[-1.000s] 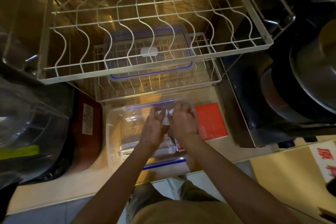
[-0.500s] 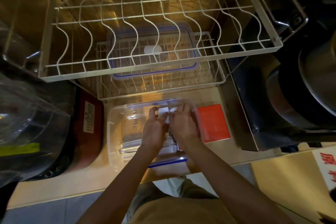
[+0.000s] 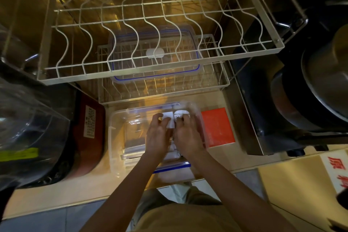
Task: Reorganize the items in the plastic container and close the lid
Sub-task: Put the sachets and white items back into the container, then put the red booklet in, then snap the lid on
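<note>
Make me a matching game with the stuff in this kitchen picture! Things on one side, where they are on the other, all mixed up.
Things:
1. lid
2. red box
3. container
4. pot

Places:
A. far right, on the dark appliance
B. on the counter, with the left hand and right hand inside it
C. on the lower wire rack, behind the container
D. on the counter, just right of the container

Pairs: 1-C, 2-D, 3-B, 4-A
</note>
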Demonstrator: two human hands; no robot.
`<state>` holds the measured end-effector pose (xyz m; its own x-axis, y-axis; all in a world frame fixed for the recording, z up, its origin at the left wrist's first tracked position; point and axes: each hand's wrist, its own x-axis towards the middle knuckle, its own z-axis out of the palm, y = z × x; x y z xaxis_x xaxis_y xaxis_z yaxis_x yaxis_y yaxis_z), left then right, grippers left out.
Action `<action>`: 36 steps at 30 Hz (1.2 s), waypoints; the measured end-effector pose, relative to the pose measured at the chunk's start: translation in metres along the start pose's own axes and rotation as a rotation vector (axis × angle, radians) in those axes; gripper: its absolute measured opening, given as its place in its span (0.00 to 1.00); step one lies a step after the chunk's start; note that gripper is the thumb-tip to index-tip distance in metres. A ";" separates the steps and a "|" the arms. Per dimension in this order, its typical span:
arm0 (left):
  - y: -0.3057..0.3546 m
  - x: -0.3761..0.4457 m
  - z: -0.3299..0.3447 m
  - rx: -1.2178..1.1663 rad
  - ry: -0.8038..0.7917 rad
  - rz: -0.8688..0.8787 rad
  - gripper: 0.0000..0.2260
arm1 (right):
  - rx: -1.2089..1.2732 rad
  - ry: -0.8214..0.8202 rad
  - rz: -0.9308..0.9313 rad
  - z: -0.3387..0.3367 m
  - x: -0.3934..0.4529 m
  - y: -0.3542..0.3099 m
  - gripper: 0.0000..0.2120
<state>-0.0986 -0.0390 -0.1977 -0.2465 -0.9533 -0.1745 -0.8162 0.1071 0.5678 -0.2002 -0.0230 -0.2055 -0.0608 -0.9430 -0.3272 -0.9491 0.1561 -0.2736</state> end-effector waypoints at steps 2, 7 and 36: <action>0.002 0.001 -0.001 -0.026 -0.010 -0.004 0.16 | -0.045 0.009 -0.021 0.004 0.002 0.002 0.19; -0.003 0.000 0.002 0.015 -0.071 0.039 0.18 | -0.154 -0.021 -0.016 0.011 0.002 0.005 0.21; 0.138 0.051 0.012 0.295 -0.346 0.501 0.17 | 1.618 0.283 1.031 -0.048 -0.084 0.096 0.09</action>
<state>-0.2305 -0.0698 -0.1375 -0.7451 -0.6285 -0.2231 -0.6564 0.6317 0.4125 -0.3007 0.0565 -0.1608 -0.5194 -0.3129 -0.7952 0.6072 0.5196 -0.6010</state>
